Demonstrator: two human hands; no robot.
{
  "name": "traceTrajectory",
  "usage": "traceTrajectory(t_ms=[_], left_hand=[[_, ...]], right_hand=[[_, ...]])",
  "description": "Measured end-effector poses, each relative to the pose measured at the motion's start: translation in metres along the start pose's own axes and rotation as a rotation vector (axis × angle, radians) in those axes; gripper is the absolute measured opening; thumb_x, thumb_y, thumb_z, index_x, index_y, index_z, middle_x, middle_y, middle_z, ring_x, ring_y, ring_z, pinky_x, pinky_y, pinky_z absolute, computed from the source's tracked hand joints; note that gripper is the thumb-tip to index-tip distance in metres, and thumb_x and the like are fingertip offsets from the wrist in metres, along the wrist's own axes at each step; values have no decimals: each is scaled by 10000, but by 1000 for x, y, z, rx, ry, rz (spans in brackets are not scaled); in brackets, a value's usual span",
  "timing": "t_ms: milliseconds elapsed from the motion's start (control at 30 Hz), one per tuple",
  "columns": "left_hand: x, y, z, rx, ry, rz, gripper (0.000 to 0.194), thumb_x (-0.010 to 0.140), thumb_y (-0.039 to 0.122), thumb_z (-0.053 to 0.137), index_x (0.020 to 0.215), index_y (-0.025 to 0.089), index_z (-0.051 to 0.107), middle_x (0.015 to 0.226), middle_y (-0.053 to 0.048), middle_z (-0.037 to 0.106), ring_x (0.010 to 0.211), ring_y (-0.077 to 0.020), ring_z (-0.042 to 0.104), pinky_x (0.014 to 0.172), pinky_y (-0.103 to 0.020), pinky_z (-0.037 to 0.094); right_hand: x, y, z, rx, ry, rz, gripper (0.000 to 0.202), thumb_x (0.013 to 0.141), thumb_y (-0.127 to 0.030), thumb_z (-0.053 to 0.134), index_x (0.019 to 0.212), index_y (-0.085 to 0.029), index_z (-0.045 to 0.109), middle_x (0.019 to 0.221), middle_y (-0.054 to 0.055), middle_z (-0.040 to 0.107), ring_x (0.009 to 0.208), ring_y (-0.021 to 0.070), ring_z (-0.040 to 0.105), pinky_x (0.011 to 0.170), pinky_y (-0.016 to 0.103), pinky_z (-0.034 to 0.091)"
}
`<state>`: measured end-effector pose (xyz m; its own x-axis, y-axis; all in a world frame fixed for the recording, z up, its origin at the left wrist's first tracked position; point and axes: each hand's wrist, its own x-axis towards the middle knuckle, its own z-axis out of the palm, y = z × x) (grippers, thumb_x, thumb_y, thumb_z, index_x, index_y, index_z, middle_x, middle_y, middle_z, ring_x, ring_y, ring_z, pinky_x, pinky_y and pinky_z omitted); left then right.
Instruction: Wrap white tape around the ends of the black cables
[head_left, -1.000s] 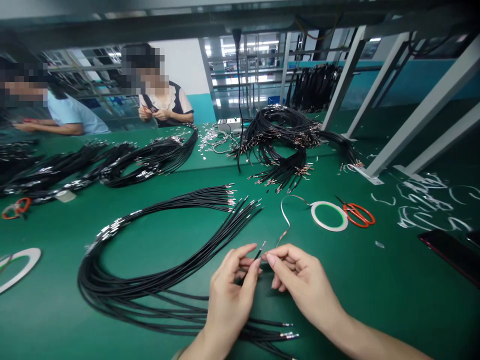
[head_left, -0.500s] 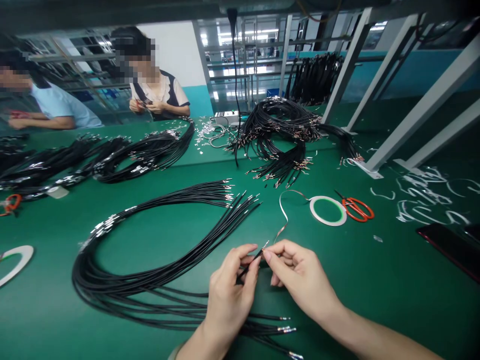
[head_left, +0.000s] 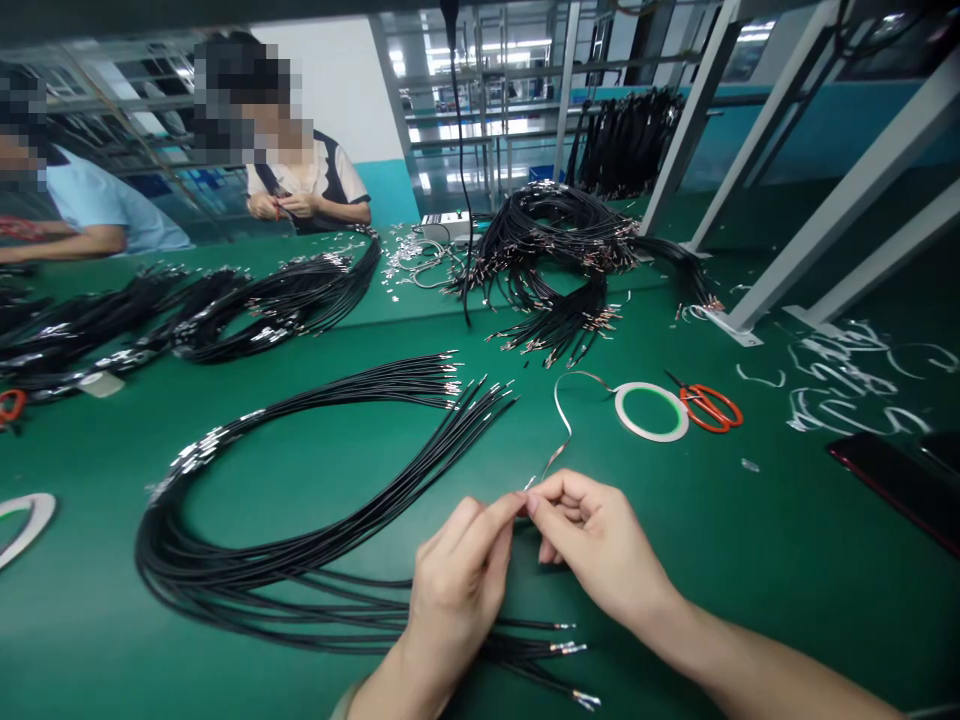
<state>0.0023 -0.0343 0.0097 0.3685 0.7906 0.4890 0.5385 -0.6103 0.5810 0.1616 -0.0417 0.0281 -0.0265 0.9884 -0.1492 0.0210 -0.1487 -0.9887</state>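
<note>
My left hand (head_left: 459, 580) is closed around the end of a black cable, mostly hidden by the fingers, whose metal tip (head_left: 529, 483) shows above them. Fingertips of my right hand (head_left: 592, 525) pinch the thin copper-coloured tape (head_left: 556, 455) against that cable end, touching my left fingers. The tape runs up to a white roll with a green core (head_left: 616, 411). A looped bundle of black cables (head_left: 225, 572) lies left of my hands, and several cable ends with metal tips (head_left: 568, 648) stick out below them.
Orange-handled scissors (head_left: 712, 408) lie beside the roll. White strips (head_left: 847, 375) and a dark phone-like object (head_left: 892, 485) are at the right, under slanted metal legs (head_left: 840, 210). Cable piles (head_left: 555, 235) lie at the back. Two people sit across the table.
My left index finger and thumb have moved up to the cable tip, meeting my right fingertips and covering more of the cable. The whole view has shifted slightly.
</note>
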Motion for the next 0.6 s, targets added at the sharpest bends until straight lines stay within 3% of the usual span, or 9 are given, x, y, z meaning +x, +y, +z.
traceTrajectory(t_ms=[200,367,467,600], left_hand=[[1,-1,2,-12,12,14,427,837,44,549,1230,211,561,803,-32,586,674,-113,566,641,-210,477],[4,2,2,-113,31,-43,376,845,58,539,1184,208,603,787,-29,591,675,-115,576,634,-215,484],[5,4,2,-226,18,-158,321,852,98,541,1131,224,638,754,-18,595,674,-125,594,633,-231,494],[6,4,3,-491,-2,-437,227,850,208,571,1053,231,670,774,-7,559,606,-108,613,515,-201,483]], right_hand=[[0,1,-1,22,-12,-16,175,867,-308,558,774,-166,604,527,-39,558,490,103,540,502,208,430],[-1,2,-1,41,-18,-23,175,872,-307,557,784,-166,610,535,-41,557,495,97,541,506,200,432],[0,2,0,60,-30,-36,182,879,-318,551,799,-168,615,573,-35,568,510,93,541,505,197,431],[1,5,2,84,-56,-85,177,888,-329,541,850,-177,622,647,-21,592,526,93,537,500,203,428]])
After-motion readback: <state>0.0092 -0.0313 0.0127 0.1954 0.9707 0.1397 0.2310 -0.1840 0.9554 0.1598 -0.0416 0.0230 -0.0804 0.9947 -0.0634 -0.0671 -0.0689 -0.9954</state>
